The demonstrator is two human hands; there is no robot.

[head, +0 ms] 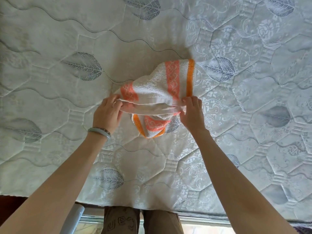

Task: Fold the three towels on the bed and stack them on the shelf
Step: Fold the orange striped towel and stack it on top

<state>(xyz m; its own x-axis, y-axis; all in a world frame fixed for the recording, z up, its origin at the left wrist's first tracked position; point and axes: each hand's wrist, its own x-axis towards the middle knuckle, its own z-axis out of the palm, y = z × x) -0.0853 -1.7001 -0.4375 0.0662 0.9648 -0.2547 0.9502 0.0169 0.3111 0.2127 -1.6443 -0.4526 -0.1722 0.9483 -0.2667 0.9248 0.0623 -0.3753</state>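
Note:
A white towel (157, 88) with pink bands and orange edging is held up over the bed (67, 39). My left hand (108, 112) pinches the towel's folded edge at its left end. The right end of that edge is pinched by my right hand (192, 112). The far half of the towel drapes away onto the mattress, and the near half hangs bunched below the held edge. Only this one towel is in view, and no shelf shows.
The quilted mattress, pale with grey leaf prints, fills nearly the whole view. Its near edge (152, 206) runs along the bottom, with my legs in brown trousers (141, 220) standing against it. A pale bangle (99, 131) circles my left wrist.

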